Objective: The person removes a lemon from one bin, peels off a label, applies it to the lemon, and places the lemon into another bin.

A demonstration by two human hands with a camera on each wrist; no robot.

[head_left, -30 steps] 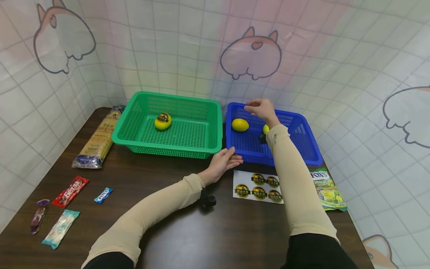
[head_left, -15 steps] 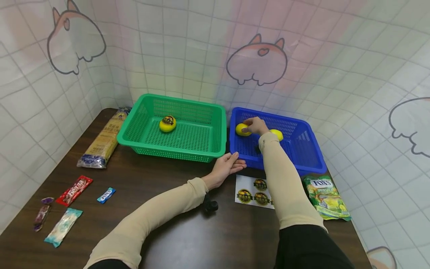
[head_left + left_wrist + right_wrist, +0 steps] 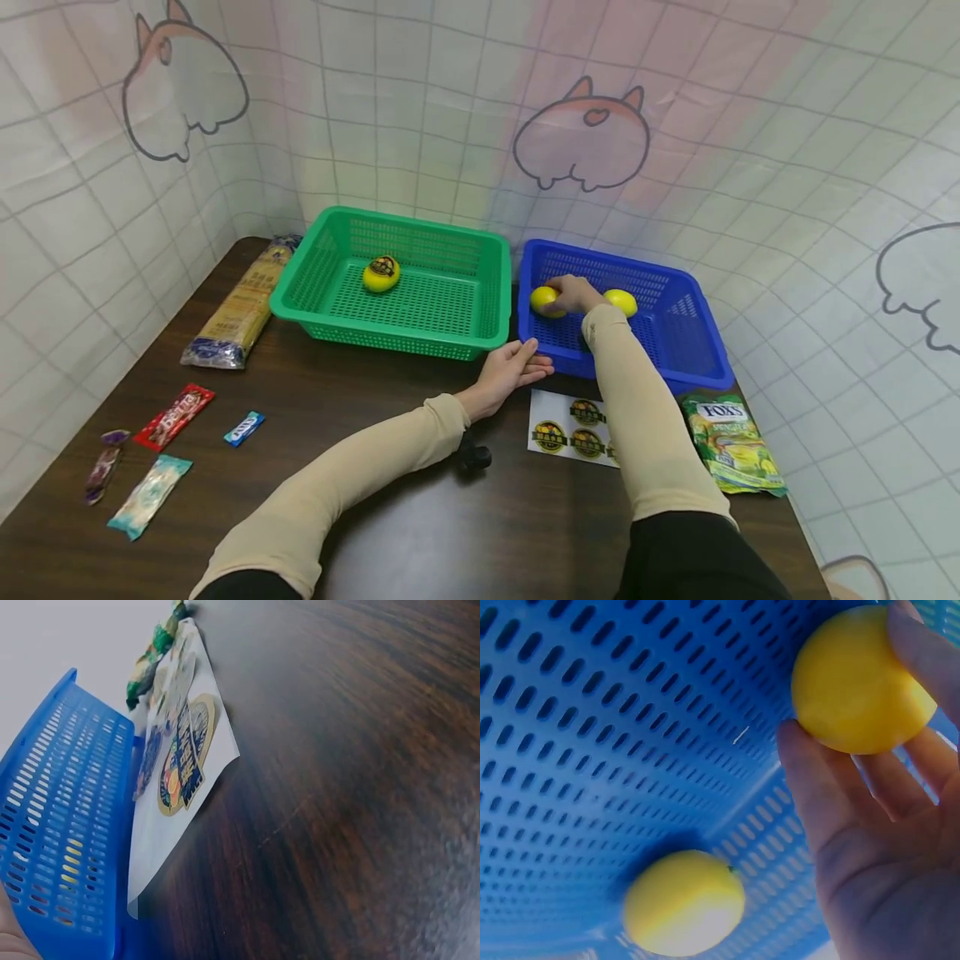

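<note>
Inside the blue plastic basket (image 3: 681,317), my right hand (image 3: 576,294) grips a yellow lemon (image 3: 859,682) near the left side. The right wrist view has the thumb on one side of it and fingers round the other. A second lemon (image 3: 621,302) lies in the same basket, beyond my right wrist. My left hand (image 3: 510,375) is at the blue basket's near left corner, fingers extended and seeming to touch its outer wall. A third yellow fruit (image 3: 381,277), bearing a dark round sticker, sits in the green basket (image 3: 390,340).
A sticker sheet (image 3: 566,446) lies in front of the blue basket, partly under my right forearm. A Fox's candy bag (image 3: 731,446) lies at the right. At the left are a noodle packet (image 3: 243,304), a red Bonza wrapper (image 3: 174,417) and several other small wrapped sweets.
My right hand has come down into the blue basket and moved left, taking hold of the left lemon. The left hand stays at the basket corner. The head view has shifted slightly.
</note>
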